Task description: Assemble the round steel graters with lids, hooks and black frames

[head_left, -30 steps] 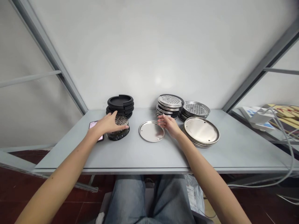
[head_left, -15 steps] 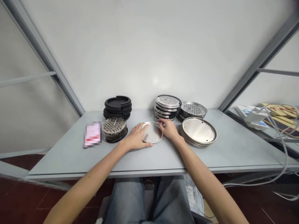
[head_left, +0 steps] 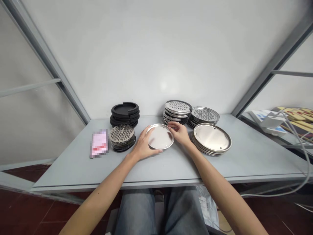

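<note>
A plain round stainless steel disc (head_left: 160, 136) lies on the grey table between my hands, with my left hand (head_left: 144, 147) gripping its near left rim. My right hand (head_left: 179, 133) holds its right rim with the fingertips. To the left stands a short stack of spiked grater discs (head_left: 122, 137), and behind it a stack of black round rings (head_left: 125, 114). Perforated steel discs form two stacks (head_left: 177, 111) (head_left: 204, 115) at the back, and plain steel discs (head_left: 211, 138) are stacked at the right.
A phone (head_left: 99, 143) with a blurred screen lies at the left of the grey table (head_left: 244, 166). A white wall and grey metal struts stand behind. Cables and printed papers (head_left: 269, 119) lie on a lower shelf to the right.
My left hand has moved right from the spiked grater stack to the plain disc's rim. My right hand stays at the disc, and the view has shifted slightly.
</note>
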Tool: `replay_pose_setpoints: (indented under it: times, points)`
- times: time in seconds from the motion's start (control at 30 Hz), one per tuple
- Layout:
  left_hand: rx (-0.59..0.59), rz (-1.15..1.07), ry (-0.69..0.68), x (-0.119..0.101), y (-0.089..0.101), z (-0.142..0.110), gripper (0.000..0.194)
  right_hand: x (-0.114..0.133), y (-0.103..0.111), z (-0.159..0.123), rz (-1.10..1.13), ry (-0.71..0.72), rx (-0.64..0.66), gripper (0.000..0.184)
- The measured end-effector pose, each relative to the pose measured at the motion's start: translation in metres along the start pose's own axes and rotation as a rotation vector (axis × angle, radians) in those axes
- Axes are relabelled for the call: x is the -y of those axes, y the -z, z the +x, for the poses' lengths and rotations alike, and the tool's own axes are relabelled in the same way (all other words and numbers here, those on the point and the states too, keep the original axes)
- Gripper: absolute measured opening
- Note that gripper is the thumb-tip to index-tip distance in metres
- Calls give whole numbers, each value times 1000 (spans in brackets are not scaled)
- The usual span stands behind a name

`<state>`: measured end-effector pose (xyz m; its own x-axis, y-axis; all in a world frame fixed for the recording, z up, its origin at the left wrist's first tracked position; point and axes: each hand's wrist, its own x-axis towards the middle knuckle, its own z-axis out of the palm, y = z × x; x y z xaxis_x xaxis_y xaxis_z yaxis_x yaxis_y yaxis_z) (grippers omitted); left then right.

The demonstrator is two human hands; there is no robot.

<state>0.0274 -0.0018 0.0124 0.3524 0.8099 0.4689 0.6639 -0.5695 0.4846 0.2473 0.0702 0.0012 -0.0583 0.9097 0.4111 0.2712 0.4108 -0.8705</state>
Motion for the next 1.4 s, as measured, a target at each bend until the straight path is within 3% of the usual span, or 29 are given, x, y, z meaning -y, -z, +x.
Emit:
replay_pose_setpoints:
  times: [0.13,0.27,0.4,0.53,0.67,0.8,1.0,1.1,1.2,1.4]
  points:
    - [-48,-12,-19,-4,3,0,97,8,0,0,246,-169,-64,42]
    - [-67,-33,-21,-4,3,-1,94,12,1,1,315,-247,-35,43]
    - [-108,-27,-113,0,6,-2,101,22,2,-5,165,-153,-62,37]
    - [-75,-15,-213,3,11,-5,112,41,11,-26,-73,-2,-222,28]
    - [-32,-19,-179,4,13,-10,104,52,47,-43,-294,110,-442,24]
    - [-4,-56,-117,5,10,-12,82,39,100,-46,-394,90,-651,27]
    - [1,-106,-122,6,8,-11,64,6,157,-54,-509,144,-765,27]
    - [2,-122,-131,7,7,-11,57,-9,173,-59,-552,122,-801,27]
    - [9,-128,-133,8,6,-11,50,-22,183,-61,-582,-32,-827,28]
    - [11,-122,-109,8,5,-12,42,-28,183,-62,-627,-170,-815,28]
